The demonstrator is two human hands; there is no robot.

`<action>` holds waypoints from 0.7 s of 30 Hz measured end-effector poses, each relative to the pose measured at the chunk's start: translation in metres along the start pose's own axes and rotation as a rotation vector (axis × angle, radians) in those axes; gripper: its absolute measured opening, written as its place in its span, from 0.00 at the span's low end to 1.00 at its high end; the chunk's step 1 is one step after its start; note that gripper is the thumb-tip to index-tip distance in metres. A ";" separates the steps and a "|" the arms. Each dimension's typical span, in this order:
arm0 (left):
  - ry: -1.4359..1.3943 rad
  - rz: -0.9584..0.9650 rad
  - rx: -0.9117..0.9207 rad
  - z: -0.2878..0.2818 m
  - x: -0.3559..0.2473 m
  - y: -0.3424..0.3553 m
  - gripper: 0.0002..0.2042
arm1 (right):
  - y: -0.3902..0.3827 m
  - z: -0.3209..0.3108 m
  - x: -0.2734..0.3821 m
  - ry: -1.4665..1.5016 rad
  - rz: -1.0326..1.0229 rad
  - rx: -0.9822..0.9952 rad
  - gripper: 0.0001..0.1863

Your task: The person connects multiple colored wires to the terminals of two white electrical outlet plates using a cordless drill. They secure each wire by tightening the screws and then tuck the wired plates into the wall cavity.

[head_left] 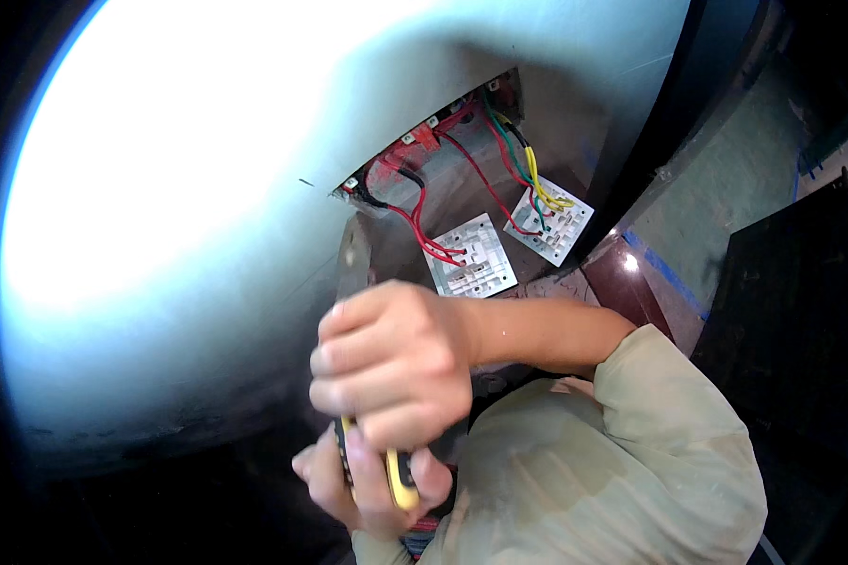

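Observation:
My left hand (pixel 372 485) is low in the picture, its fingers closed around a yellow-and-black handled tool (pixel 402 482). The tool's working end is hidden, so its exact kind does not show. Just above, my right hand (pixel 396 363) makes a fist over the tool's upper part, slightly blurred; what lies inside it is hidden. Beyond my hands, two white switch or socket plates (pixel 471 259) (pixel 550 221) hang back side up. Red wires (pixel 422 221) run into the left plate; red, green and yellow wires (pixel 534 169) run into the right one.
A long slot-shaped wall opening (pixel 429 132) holds red wall boxes and the wires' ends. The pale wall (pixel 207 188) is glaring bright at the left. A flat greyish strip (pixel 353 254) stands just beyond my right hand. Blue tape (pixel 664 273) marks the floor at the right.

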State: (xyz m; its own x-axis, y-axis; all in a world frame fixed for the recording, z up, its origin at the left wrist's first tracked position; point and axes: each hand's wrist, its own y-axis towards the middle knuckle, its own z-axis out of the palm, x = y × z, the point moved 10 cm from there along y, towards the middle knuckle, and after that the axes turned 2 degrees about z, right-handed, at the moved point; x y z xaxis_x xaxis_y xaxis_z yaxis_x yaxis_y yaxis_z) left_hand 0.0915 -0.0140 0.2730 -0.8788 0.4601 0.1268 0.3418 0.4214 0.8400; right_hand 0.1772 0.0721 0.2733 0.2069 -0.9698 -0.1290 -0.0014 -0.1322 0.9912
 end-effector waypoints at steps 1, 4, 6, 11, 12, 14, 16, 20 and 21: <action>-0.024 -0.039 0.029 0.002 0.001 0.000 0.18 | 0.000 0.000 0.005 0.015 -0.003 -0.036 0.17; 0.021 -0.161 0.227 0.016 0.007 0.012 0.20 | -0.006 -0.004 -0.019 0.012 -0.006 -0.056 0.13; 0.063 -0.067 0.263 0.017 -0.003 0.016 0.20 | -0.006 -0.012 -0.018 0.021 -0.018 -0.065 0.14; 0.048 0.102 0.073 0.010 -0.029 0.015 0.25 | -0.004 -0.025 -0.003 0.123 0.016 -0.089 0.17; 0.057 0.126 0.043 0.008 -0.033 0.015 0.26 | -0.003 -0.028 -0.003 0.180 0.030 -0.071 0.18; -0.088 0.162 -0.088 0.012 -0.036 0.003 0.33 | -0.008 -0.047 -0.017 0.359 0.118 -0.070 0.12; -0.232 0.162 -0.071 0.013 -0.040 0.001 0.39 | -0.015 -0.073 -0.039 0.524 0.288 -0.205 0.13; -0.330 0.070 0.048 0.026 -0.030 -0.002 0.29 | -0.022 -0.091 -0.056 0.451 0.501 -0.365 0.22; -0.355 0.065 -0.004 0.026 -0.028 -0.004 0.26 | -0.018 -0.087 -0.060 0.453 0.491 -0.340 0.21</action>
State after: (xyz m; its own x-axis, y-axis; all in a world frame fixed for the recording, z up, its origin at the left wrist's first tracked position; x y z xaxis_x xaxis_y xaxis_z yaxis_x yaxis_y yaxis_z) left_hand 0.1235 -0.0081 0.2522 -0.6848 0.7286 -0.0107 0.3912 0.3800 0.8382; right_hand 0.2499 0.1500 0.2657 0.6433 -0.7116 0.2825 0.0895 0.4364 0.8953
